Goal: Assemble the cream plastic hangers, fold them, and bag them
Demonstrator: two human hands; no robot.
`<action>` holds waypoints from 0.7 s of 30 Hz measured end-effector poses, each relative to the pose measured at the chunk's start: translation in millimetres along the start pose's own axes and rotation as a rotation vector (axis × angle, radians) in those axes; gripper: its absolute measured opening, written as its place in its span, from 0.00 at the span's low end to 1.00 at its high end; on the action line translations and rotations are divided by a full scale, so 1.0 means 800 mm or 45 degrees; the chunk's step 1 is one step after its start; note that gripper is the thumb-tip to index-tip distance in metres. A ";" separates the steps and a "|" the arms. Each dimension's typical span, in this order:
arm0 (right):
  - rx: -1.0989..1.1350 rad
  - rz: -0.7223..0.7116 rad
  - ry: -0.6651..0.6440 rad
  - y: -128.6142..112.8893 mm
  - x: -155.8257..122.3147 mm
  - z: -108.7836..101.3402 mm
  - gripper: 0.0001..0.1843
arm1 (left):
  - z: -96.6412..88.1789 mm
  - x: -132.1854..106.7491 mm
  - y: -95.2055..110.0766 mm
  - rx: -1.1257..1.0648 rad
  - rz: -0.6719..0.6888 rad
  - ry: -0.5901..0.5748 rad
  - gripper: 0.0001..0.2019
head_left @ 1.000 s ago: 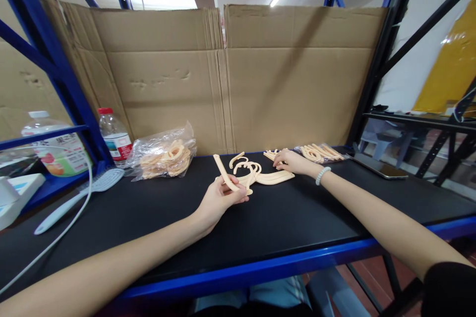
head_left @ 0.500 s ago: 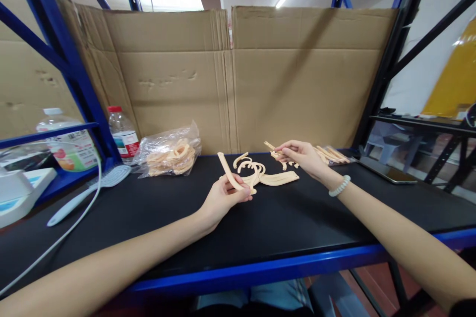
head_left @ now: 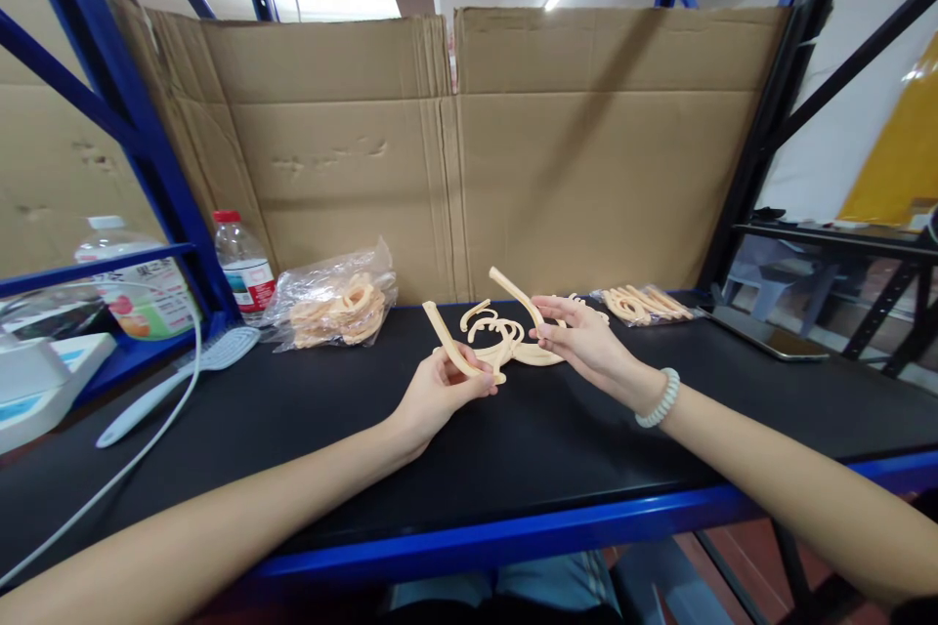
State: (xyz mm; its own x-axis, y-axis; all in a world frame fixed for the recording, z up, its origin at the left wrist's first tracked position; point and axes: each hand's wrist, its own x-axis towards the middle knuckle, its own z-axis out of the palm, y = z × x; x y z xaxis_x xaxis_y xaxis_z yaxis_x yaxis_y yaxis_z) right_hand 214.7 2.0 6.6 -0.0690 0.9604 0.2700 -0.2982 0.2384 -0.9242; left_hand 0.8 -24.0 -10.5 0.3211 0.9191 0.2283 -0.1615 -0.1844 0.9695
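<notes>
My left hand (head_left: 447, 386) is closed round the lower end of a pale curved wooden strip (head_left: 444, 333), which tilts up and to the left. In my right hand (head_left: 582, 337) I pinch another pale curved strip (head_left: 515, 290), its free end pointing up and left, a little above the table. Between the hands, on the black tabletop, lie several small curved pale pieces (head_left: 482, 316) and a wider flat curved piece (head_left: 538, 353). My right hand partly hides the pieces behind it.
A clear bag of pale rings (head_left: 344, 308) lies at the back left, near a red-capped bottle (head_left: 245, 273) and a grey brush (head_left: 176, 381). A second bag of pale pieces (head_left: 645, 304) and a flat dark device (head_left: 762, 334) lie right. Cardboard (head_left: 586, 146) stands behind.
My right hand has drawn back toward the left hand, bringing a pale curved strip from the small pieces at the back. My left hand holds almost the same place.
</notes>
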 end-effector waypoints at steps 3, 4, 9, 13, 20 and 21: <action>0.075 0.129 -0.091 0.002 -0.003 0.005 0.27 | 0.001 -0.001 0.002 0.019 -0.012 0.017 0.17; 0.090 0.164 -0.132 0.004 -0.004 0.006 0.26 | 0.001 -0.001 0.002 0.018 -0.012 0.022 0.18; 0.062 0.204 -0.262 0.009 -0.012 0.015 0.15 | 0.001 -0.001 0.002 0.030 -0.003 -0.001 0.19; -0.096 0.140 -0.319 0.013 -0.018 0.019 0.16 | 0.000 0.000 0.002 0.028 0.004 -0.033 0.18; -0.261 0.009 -0.412 0.008 -0.018 0.024 0.14 | -0.002 0.000 0.000 -0.019 0.052 -0.100 0.14; -0.284 -0.005 -0.422 0.006 -0.018 0.024 0.14 | -0.002 0.000 0.000 -0.025 0.061 -0.103 0.13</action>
State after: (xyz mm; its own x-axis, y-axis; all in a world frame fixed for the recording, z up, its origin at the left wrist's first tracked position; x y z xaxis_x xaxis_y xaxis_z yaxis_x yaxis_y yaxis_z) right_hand 195.7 -13.3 3.3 -0.3825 0.8696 0.3122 -0.0873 0.3024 -0.9492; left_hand -0.5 -23.4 -10.3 0.3867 0.8782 0.2816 -0.1966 -0.2198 0.9555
